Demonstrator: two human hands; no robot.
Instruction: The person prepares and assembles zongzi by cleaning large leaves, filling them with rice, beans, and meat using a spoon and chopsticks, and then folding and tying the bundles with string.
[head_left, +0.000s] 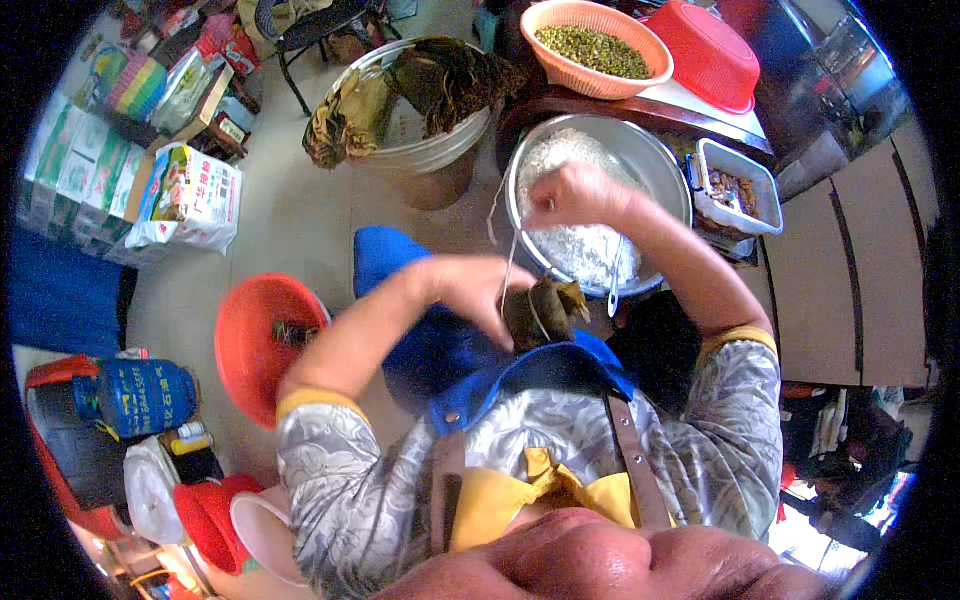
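Observation:
My left hand grips a leaf-wrapped bundle close to the blue apron. A pale string loops round the bundle and runs upward. Raised over a large metal basin of white grains, my right hand is closed and somewhat blurred; the string seems to lead up towards it, though what lies inside the fingers is hidden. In the grains stands a spoon, its handle over the basin's near rim.
A tub draped with long brown leaves stands ahead. Behind the basin are an orange colander of green beans and an upturned red basket. A plastic box of brown pieces sits right. A red bucket holds dark bundles at left.

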